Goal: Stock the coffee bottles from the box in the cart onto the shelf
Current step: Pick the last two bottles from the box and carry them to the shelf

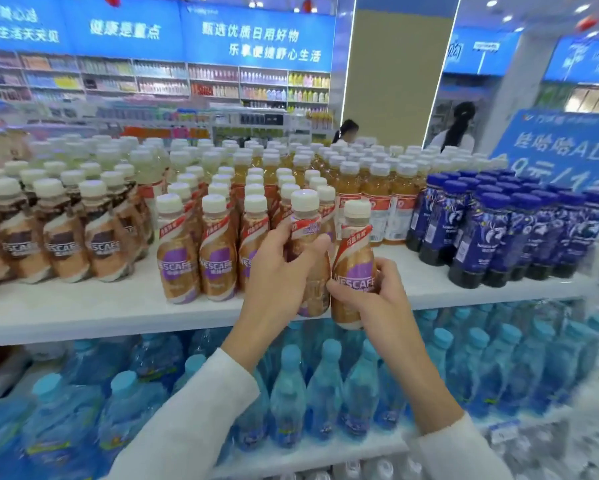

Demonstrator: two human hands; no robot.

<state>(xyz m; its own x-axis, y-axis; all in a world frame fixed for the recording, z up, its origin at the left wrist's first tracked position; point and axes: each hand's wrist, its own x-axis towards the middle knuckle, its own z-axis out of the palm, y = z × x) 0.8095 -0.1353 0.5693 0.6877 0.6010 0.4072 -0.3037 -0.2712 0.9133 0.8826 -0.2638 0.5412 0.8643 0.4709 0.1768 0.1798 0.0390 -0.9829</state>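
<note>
At about nine o'clock in the head view, brown-label coffee bottles (pixel 62 237) stand on the white shelf (pixel 118 310). Just to their right stands a row of purple-label coffee bottles (pixel 197 251) with cream caps, at the shelf's front. Near the centre, the left hand (pixel 277 268) has its grip clenched around a purple-label bottle (pixel 306 216), held upright above the shelf's front edge, thumb across its front. Touching it on the right, the right hand (pixel 370 292) grasps a second purple-label bottle (pixel 355 251) low on its body, its base hanging just past the shelf edge. Both forearms wear white sleeves (pixel 201 420). At three o'clock, dark blue bottles (pixel 505 230) crowd the shelf's right end. Toward six o'clock, pale blue water bottles (pixel 291 400) fill the shelf below.
</note>
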